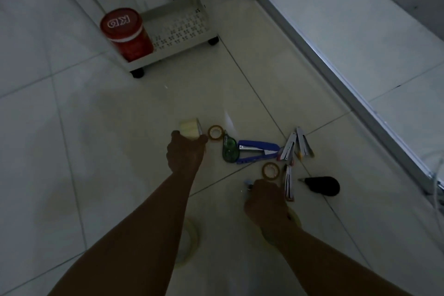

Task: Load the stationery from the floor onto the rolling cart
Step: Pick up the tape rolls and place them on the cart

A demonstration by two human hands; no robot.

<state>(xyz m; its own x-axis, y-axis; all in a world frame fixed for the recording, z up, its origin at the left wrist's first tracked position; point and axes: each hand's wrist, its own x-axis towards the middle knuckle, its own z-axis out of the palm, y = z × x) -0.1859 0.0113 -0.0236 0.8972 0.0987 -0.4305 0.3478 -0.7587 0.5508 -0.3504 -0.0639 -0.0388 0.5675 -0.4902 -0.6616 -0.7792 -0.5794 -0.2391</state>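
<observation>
Floor [108, 151]: pale glossy tiles, dimly lit, carrying a loose scatter of stationery in the lower middle of the view.

Rolling cart [182, 29]: white, perforated bottom shelf, black castors, standing well beyond the scatter at upper centre. On that shelf, at its left end, a red canister with a red lid [125, 31].

Left hand [185, 151]: fingers curled round a pale yellow block, apparently a sticky-note pad [189, 128], at the left edge of the scatter (whether it is lifted clear of the tiles cannot be told).

Right hand [264, 199]: fingers curled and pinching a small bluish item [248, 184] of which only the tip shows; its kind cannot be told.

On the floor:
- small tape roll [215, 132], amber, just beside the left hand's thumb;
- green correction-tape dispenser [230, 150], touching the blue stapler;
- blue stapler [258, 151], hinged open;
- grey staple strips [296, 144], splayed, just right of the stapler;
- second small tape roll [271, 170], near the right hand;
- further staple strip [289, 185], beside that roll;
- black teardrop-shaped item [323, 185], pointed tip to the left, farthest right;
- large clear tape roll [191, 243], partly hidden between the forearms.

White metal frame [336, 72]: runs diagonally along the right side.
</observation>
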